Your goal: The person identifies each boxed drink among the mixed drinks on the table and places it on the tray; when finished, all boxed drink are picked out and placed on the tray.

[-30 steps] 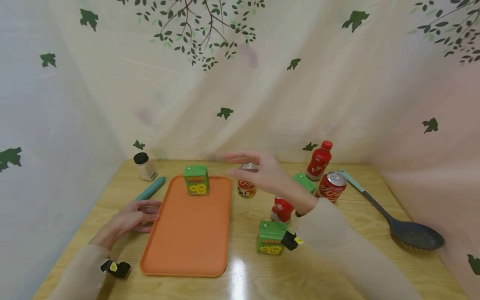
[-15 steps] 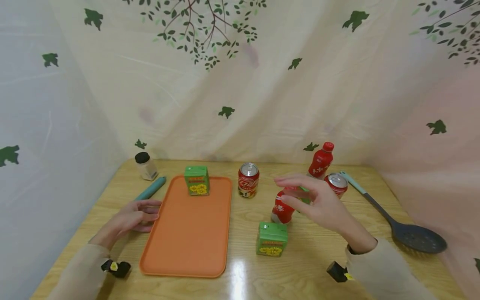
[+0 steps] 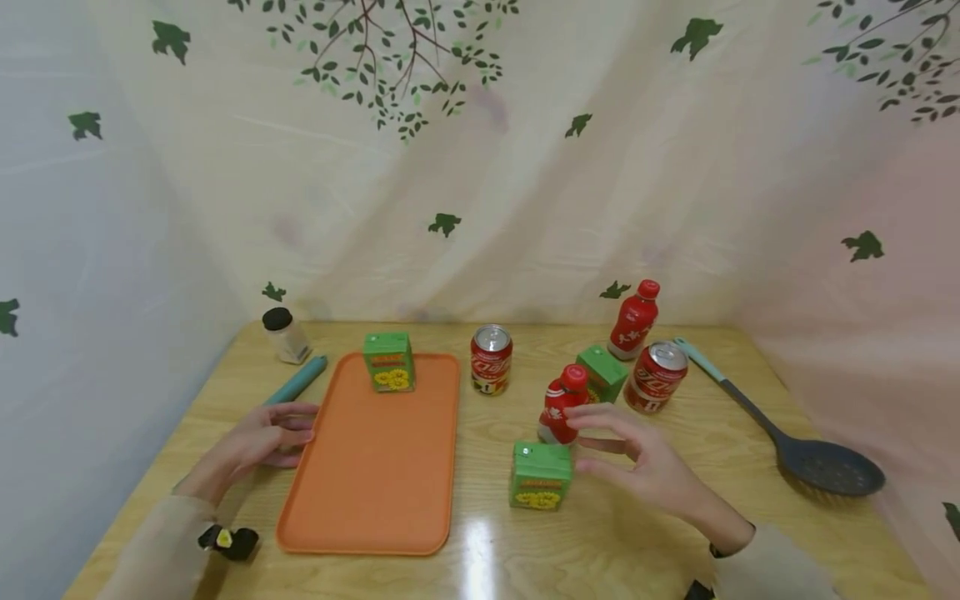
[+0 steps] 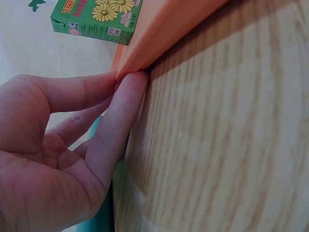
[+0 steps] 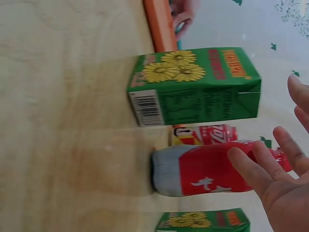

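Observation:
My left hand (image 3: 251,446) pinches the left rim of the orange tray (image 3: 375,467); in the left wrist view its thumb and a finger (image 4: 82,92) meet at the tray's edge. A green drink carton with yellow flowers (image 3: 389,367) stands upright at the tray's far end. To the right, my right hand (image 3: 648,471) hovers with spread fingers, holding nothing. It is close to the near green carton (image 3: 540,477) and the red bottle (image 3: 561,408) with a greyish base. Across the right wrist view, its fingers (image 5: 256,171) overlap that bottle, apparently without gripping it.
A red soda can (image 3: 491,362) stands right of the tray. Behind the bottle are a third carton (image 3: 602,373), another can (image 3: 656,379) and another red bottle (image 3: 634,321). A skimmer (image 3: 825,467) lies far right. A black-capped jar (image 3: 287,336) and teal stick (image 3: 298,380) are at left.
My right hand has moved back from near the far can, rightward and toward me, to beside the near carton. My left hand stays at the tray's rim.

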`<state>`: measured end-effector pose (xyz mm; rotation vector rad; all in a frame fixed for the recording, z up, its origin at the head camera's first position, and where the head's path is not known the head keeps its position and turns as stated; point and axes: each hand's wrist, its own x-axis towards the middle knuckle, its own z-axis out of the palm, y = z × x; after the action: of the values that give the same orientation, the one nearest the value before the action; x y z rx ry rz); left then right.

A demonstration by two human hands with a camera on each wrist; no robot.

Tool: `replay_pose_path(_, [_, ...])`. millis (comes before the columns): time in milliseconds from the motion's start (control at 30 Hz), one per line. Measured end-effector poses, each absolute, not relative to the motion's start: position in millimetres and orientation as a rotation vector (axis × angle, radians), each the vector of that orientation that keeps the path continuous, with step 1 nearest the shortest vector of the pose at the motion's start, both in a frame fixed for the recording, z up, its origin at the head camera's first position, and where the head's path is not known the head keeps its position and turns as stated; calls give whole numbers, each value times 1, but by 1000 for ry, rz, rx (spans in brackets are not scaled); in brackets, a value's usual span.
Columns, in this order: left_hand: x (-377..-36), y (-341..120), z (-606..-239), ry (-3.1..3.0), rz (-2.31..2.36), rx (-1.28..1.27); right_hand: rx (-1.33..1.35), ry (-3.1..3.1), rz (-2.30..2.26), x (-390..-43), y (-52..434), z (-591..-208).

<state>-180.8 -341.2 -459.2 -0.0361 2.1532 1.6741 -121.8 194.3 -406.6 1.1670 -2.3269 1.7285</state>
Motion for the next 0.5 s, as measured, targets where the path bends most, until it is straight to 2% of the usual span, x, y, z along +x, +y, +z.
replay_pose_path(500, [-180, -346, -458, 2141, 1655, -36, 1203, -2323, 1914, -120, 187, -436])
